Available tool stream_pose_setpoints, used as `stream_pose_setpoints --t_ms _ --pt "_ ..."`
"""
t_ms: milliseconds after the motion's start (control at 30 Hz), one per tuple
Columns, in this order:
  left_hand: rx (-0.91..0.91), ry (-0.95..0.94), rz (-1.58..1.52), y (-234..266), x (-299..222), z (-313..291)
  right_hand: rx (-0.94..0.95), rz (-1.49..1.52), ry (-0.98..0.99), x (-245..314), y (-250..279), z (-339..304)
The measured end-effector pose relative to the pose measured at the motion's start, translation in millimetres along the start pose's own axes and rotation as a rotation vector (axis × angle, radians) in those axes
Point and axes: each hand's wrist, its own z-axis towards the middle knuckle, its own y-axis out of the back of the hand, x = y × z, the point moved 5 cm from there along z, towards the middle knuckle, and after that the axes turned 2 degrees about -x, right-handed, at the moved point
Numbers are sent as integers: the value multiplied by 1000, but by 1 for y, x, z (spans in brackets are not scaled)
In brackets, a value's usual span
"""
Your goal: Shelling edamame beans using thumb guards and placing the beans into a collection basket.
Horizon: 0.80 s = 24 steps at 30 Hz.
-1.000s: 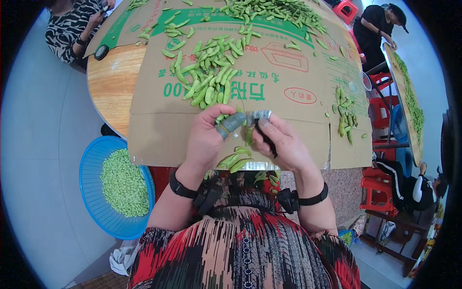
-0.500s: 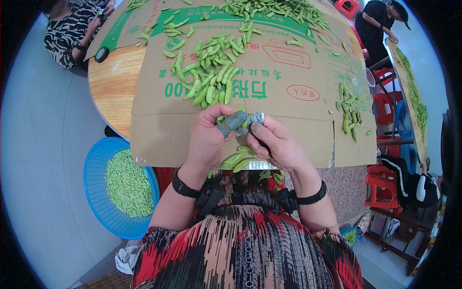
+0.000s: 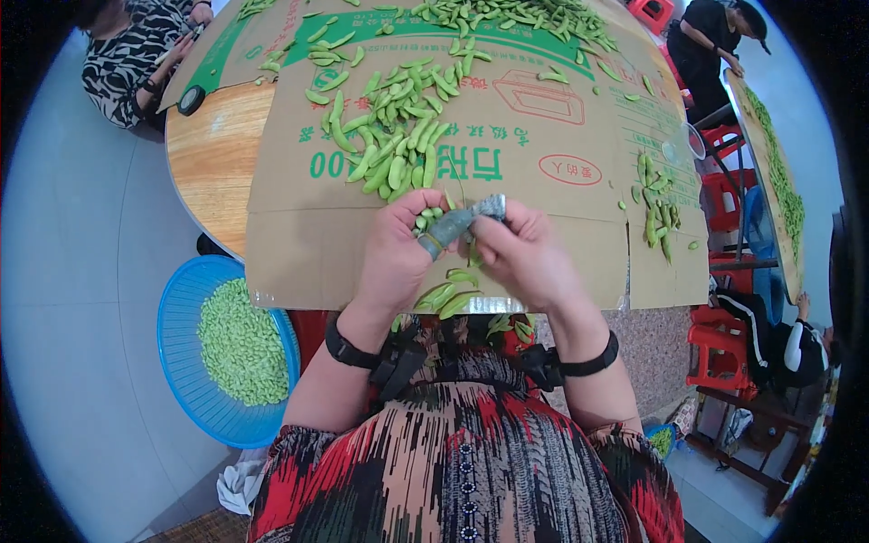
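Observation:
My left hand (image 3: 390, 242) is curled around several green shelled beans (image 3: 428, 218), which show between its fingers. A grey-green cover (image 3: 447, 231) sits on its thumb, the tip pointing toward my right hand. My right hand (image 3: 529, 258) is pinched closed close beside it, with a silvery wrap (image 3: 490, 207) at its fingertips. Whatever lies between the fingertips is hidden. Under the hands, a few opened green pods (image 3: 448, 297) lie at the cardboard's near edge. Beyond the hands a pile of green bean pods (image 3: 398, 122) is spread on the cardboard sheet (image 3: 308, 244).
At my left, a blue basket (image 3: 186, 362) holds shelled beans. A smaller group of pods (image 3: 659, 213) lies at the right of the cardboard. Other people sit or stand at the far left and right. Red stools (image 3: 720, 348) and a second table (image 3: 769, 172) with pods are at the right.
My right hand has turned and shifted slightly, bringing its wrapped fingertips up against the left thumb cover. More beans now show in my left hand.

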Motion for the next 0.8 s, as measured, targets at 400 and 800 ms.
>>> stream_pose_setpoints --t_ms 400,800 --pt "-63 33 -279 10 -2 0 163 -1172 346 24 5 -7" --pt "-54 -204 517 -14 -11 -3 -47 -259 220 3 17 1"
